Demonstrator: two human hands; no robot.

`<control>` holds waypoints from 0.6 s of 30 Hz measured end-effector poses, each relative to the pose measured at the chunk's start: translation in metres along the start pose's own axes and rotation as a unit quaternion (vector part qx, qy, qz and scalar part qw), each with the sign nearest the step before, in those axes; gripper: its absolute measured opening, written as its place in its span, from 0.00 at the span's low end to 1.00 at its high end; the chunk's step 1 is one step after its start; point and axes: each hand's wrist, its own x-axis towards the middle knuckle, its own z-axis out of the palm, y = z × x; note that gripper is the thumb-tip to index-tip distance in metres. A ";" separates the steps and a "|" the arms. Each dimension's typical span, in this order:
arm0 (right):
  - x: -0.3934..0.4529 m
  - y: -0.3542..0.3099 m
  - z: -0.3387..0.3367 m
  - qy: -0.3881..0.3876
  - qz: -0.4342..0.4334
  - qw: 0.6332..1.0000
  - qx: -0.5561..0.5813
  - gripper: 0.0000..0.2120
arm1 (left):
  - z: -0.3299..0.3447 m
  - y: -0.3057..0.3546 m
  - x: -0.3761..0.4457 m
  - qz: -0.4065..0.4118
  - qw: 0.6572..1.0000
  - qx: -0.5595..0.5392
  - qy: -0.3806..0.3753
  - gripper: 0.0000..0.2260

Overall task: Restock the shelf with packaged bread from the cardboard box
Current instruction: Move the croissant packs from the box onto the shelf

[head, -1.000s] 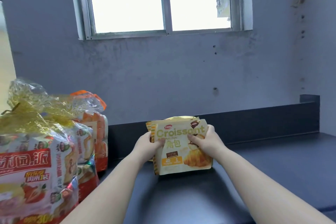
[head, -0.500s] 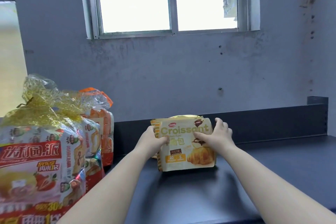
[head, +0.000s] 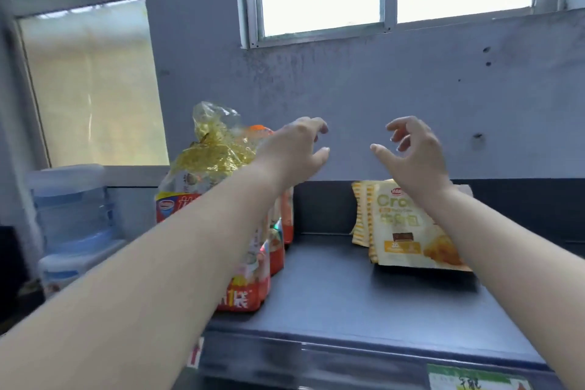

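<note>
Yellow croissant packs point(head: 408, 231) stand on the shelf point(head: 332, 291) — I see my left hand point(head: 297, 152) and right hand point(head: 418, 155) (both empty) spread open above.

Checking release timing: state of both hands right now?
Left hand: open, holding nothing.
Right hand: open, holding nothing, above the croissant bag.

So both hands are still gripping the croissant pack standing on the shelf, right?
No. The head view shows the left hand and right hand open and lifted clear of the croissant pack, which does stand on the shelf.
</note>
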 end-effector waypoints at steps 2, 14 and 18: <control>0.003 -0.041 0.022 -0.016 -0.045 0.998 0.040 0.12 | -0.037 -0.024 -0.013 -0.005 0.998 0.011 0.061 0.13; -0.124 -0.340 0.198 -0.267 -0.270 0.912 0.156 0.11 | -0.241 -0.209 -0.241 -0.300 0.937 0.141 0.109 0.12; -0.215 -0.396 0.266 -0.418 -0.270 0.851 0.166 0.12 | -0.274 -0.259 -0.364 -0.442 0.880 0.167 0.052 0.12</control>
